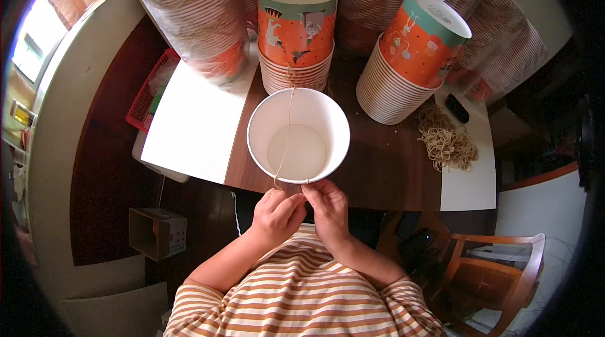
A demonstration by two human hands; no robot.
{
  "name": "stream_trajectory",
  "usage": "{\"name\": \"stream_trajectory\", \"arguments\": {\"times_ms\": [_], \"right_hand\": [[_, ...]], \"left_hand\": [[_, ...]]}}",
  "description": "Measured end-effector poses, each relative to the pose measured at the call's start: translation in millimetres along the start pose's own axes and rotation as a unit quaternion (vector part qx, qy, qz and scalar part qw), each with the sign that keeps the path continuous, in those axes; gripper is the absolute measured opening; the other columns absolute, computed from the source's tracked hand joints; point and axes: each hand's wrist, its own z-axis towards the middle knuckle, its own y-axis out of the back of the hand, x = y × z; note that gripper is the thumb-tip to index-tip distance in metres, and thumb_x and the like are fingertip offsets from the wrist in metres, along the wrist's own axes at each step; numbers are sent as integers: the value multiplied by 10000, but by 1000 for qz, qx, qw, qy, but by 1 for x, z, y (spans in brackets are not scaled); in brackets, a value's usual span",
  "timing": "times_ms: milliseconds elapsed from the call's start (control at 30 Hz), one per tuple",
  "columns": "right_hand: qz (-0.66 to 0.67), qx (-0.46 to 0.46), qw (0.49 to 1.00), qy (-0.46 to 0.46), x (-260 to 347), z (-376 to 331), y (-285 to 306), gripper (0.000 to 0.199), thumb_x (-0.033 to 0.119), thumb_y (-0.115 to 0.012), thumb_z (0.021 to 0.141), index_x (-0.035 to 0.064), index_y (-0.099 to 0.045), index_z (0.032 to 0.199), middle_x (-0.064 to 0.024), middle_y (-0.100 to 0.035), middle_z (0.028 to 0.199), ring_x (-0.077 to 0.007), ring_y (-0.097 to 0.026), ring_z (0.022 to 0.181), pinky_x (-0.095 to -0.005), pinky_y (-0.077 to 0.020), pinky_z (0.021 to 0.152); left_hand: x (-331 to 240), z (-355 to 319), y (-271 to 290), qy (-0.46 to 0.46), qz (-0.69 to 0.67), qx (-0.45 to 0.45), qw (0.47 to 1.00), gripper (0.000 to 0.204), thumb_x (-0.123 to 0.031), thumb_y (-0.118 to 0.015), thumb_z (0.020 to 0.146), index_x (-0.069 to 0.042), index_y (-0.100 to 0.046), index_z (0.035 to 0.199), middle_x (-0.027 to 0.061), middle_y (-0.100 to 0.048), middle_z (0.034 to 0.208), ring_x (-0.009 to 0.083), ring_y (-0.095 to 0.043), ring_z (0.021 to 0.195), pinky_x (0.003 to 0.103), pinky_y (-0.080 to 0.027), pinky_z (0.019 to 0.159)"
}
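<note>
A white paper bucket (255, 126) stands open side up at the table's near edge. Thin tan string (290, 110) runs from its far rim across the mouth to the near rim. Just below that rim, my left hand (275, 214) is closed, pinching the string between thumb and fingers. My right hand (328, 208) is closed close beside it, fingertips at the rim where a short bit of string comes over. Both hands nearly touch, and the fingers hide the string's end.
Behind the bucket stands an upside-down stack of orange and green paper buckets (296, 34); another stack (409, 53) leans at the right. A tangle of string (447, 142) lies near a dark oval object (457, 108). Plastic-wrapped stacks (189, 16) line the back. A wooden chair (491, 274) is at lower right.
</note>
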Motion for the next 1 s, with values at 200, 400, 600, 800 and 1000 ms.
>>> {"name": "stream_trajectory", "arguments": {"times_ms": [200,400,600,800,1000], "right_hand": [[-18,-6,1000,-5,7,4,-6,113,134,-603,894,36,-619,840,32,-598,785,-39,-518,732,-208,-436,678],[-41,-7,999,11,4,6,-7,124,125,-605,891,41,-610,800,51,-568,732,-23,-481,679,-197,-410,626],[-54,-3,998,11,6,7,-10,108,112,-612,884,42,-610,801,54,-559,726,-22,-476,674,-194,-405,622],[-61,20,997,-51,7,13,0,118,144,-637,867,29,-630,839,30,-590,764,-48,-521,698,-209,-445,645],[-166,7,985,-36,12,26,52,148,128,-668,795,10,-649,882,-52,-648,817,-126,-584,743,-264,-469,703]], "left_hand": [[1,2,0,-17,-4,-12,1000,231,93,-649,611,2,-611,820,70,-509,624,215,-478,514,312,-389,465],[2,0,0,-21,-15,-17,1000,227,100,-645,609,-2,-608,808,67,-504,614,210,-462,500,308,-375,453],[2,-1,3,-19,-14,-17,1000,233,99,-647,607,-5,-609,811,62,-502,610,205,-454,496,307,-367,449],[7,0,6,1,-9,-1,1000,231,71,-660,622,-16,-626,832,78,-545,682,219,-517,551,305,-414,483],[2,8,29,81,-26,-76,994,205,-40,-715,638,-31,-649,831,139,-582,850,243,-603,745,318,-508,618]]}}
